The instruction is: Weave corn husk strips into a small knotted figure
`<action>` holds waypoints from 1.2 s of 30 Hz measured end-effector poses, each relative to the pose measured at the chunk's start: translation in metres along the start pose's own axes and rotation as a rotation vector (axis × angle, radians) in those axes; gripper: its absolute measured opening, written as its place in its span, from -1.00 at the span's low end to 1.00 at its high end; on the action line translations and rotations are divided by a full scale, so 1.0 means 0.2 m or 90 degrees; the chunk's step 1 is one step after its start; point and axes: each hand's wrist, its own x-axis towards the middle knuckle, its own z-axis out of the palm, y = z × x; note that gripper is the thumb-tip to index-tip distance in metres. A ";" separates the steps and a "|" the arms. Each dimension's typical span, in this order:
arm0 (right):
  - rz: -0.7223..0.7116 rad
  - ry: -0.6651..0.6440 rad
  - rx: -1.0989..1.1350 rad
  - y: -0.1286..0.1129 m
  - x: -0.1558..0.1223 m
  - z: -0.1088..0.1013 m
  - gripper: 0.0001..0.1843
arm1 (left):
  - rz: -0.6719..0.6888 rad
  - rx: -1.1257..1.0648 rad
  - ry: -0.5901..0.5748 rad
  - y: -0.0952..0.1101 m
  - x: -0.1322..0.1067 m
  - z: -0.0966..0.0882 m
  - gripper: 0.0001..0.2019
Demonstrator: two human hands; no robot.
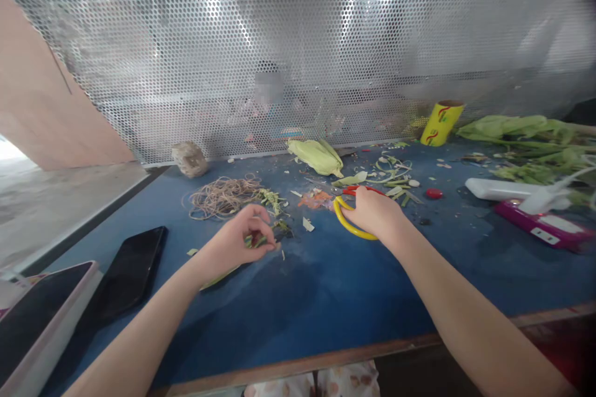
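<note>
My right hand [379, 214] grips a pair of scissors [347, 223] with one yellow and one red handle loop. The blades point left, low over scraps on the blue table. Left of it, my left hand [244, 239] is curled, with thumb and fingertips brought together. Greenish bits show between its fingers, but whether they are held or lie behind is unclear. Under the left wrist lies a narrow green strip [221, 278]. Just beyond that hand are a tangle of rubber bands [226, 196] and small leafy scraps [272, 201]. A corn cob in its husk [316, 157] lies farther back.
A perforated metal panel [209, 74] borders the table's far side, with a person behind it. A stone-like lump [189, 159], yellow tube [441, 124], greens [535, 136] and magenta power strip [542, 226] stand around. Phones, including a black one [133, 270], lie left.
</note>
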 end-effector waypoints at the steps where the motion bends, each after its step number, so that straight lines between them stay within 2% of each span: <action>1: 0.003 0.004 0.006 0.01 0.01 0.00 -0.43 | -0.004 -0.127 0.033 0.01 0.00 0.00 -0.68; 4: 0.010 0.018 0.033 0.04 0.02 -0.01 -0.43 | -0.005 -0.427 0.072 0.02 0.02 0.01 -0.60; 6: 0.012 0.025 0.062 0.06 0.03 -0.02 -0.45 | -0.023 -0.535 0.074 0.02 0.04 0.02 -0.58; 8: 0.003 0.030 0.105 0.07 0.03 -0.03 -0.46 | -0.056 -0.585 0.077 0.01 0.06 0.03 -0.56; 11: -0.053 0.019 0.211 0.05 0.03 -0.04 -0.50 | -0.100 -0.586 0.077 0.02 0.10 0.07 -0.53; 17: -0.222 -0.089 0.472 -0.11 -0.01 0.05 -0.66 | -0.178 -0.539 0.040 0.05 0.20 0.17 -0.52; 22: -0.227 -0.084 0.576 -0.15 -0.02 0.05 -0.75 | -0.211 -0.479 0.020 0.08 0.29 0.23 -0.49; 26: -0.156 -0.001 0.595 -0.13 0.02 0.03 -0.80 | -0.202 -0.395 -0.006 0.10 0.37 0.24 -0.55; 29: -0.086 0.089 0.592 -0.07 0.08 0.02 -0.79 | -0.175 -0.300 -0.012 0.08 0.47 0.22 -0.58; 33: 0.027 0.260 0.592 0.09 0.16 -0.08 -0.81 | -0.133 -0.125 -0.017 0.02 0.71 0.21 -0.62; 36: 0.134 0.402 0.568 0.24 0.21 -0.16 -0.78 | -0.071 -0.019 -0.046 0.06 0.96 0.29 -0.72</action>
